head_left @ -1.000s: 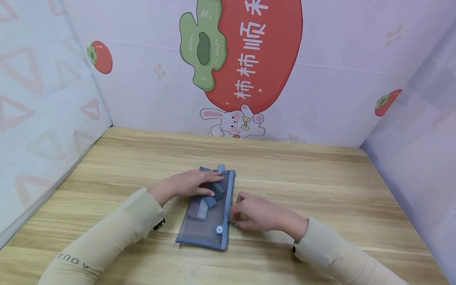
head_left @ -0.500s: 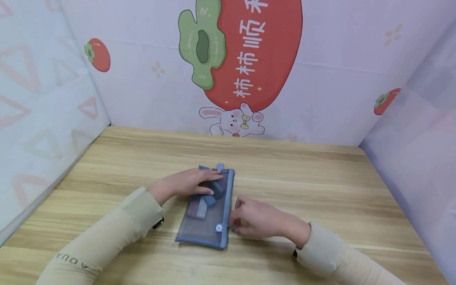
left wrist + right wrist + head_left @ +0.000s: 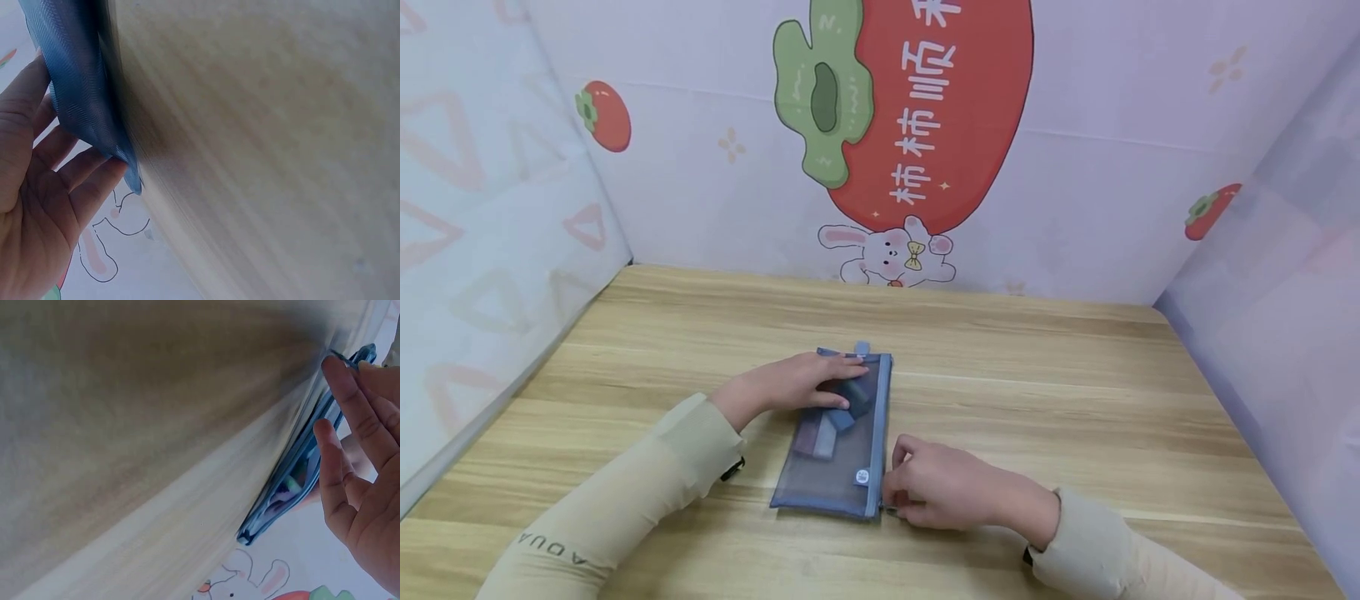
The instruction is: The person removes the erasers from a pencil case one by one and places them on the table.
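Observation:
A blue mesh zip pouch (image 3: 823, 485) lies flat on the table, with its zip along the right side. Through the mesh I see several small block-shaped items (image 3: 826, 438), bluish, pale and purplish; their kind is unclear. My left hand (image 3: 801, 382) rests on the pouch's upper part with fingers spread. In the left wrist view its fingertips touch the blue mesh edge. At the lower right corner my right hand (image 3: 940, 485) pinches the zip pull (image 3: 891, 510). The right wrist view shows the zip side (image 3: 290, 481) parted, with coloured contents inside.
The wood-grain table (image 3: 1037, 375) extends around the pouch. A printed cloth wall (image 3: 1075, 208) with a persimmon and rabbit stands behind, and further cloth walls close off both sides. A blue fabric tab (image 3: 862, 347) sticks out from the pouch's far end.
My right hand has slid toward me along the pouch's zip side, from beside the round label to the near corner. The left hand and the pouch have stayed in place.

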### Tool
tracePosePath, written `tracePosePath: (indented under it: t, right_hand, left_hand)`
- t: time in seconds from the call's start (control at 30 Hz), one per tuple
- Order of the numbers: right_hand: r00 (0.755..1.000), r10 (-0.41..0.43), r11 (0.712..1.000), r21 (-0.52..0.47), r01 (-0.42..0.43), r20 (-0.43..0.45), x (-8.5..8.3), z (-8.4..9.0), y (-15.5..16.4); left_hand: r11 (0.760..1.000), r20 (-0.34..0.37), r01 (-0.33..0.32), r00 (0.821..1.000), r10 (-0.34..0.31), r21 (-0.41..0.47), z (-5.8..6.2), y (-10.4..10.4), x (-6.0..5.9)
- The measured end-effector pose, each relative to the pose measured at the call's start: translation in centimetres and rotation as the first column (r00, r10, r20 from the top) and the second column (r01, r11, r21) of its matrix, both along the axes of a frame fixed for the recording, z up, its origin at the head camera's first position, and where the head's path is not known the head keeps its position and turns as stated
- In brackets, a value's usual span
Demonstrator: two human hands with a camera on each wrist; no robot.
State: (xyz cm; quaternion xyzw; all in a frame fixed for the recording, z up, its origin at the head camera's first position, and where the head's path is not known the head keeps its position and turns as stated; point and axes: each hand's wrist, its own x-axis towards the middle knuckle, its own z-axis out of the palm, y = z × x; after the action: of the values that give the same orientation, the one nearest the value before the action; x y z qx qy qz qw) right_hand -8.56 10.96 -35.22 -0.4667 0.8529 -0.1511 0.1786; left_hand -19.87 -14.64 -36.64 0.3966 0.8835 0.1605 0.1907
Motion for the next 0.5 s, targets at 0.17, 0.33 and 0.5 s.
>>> tracePosePath:
  t: [0.17, 0.33, 0.5]
  right_hand:
    - [1.000, 0.008, 1.000, 0.003, -0.008, -0.008, 0.10, -0.09, 0.02]
    - [0.999, -0.030, 1.000, 0.011, 0.029, 0.040, 0.06, -0.20, 0.00]
    - [0.990, -0.089, 0.996, -0.005, 0.090, 0.105, -0.35, -0.28, 0.26]
  left_hand:
    - [1.000, 0.000, 0.000, 1.000, 0.000, 0.009, -0.01, -0.10, 0.00]
    - [0.999, 0.007, 0.001, 1.000, -0.002, 0.040, -0.05, -0.23, 0.16]
    - [0.999, -0.018, -0.005, 1.000, 0.006, 0.037, 0.02, -0.25, 0.45]
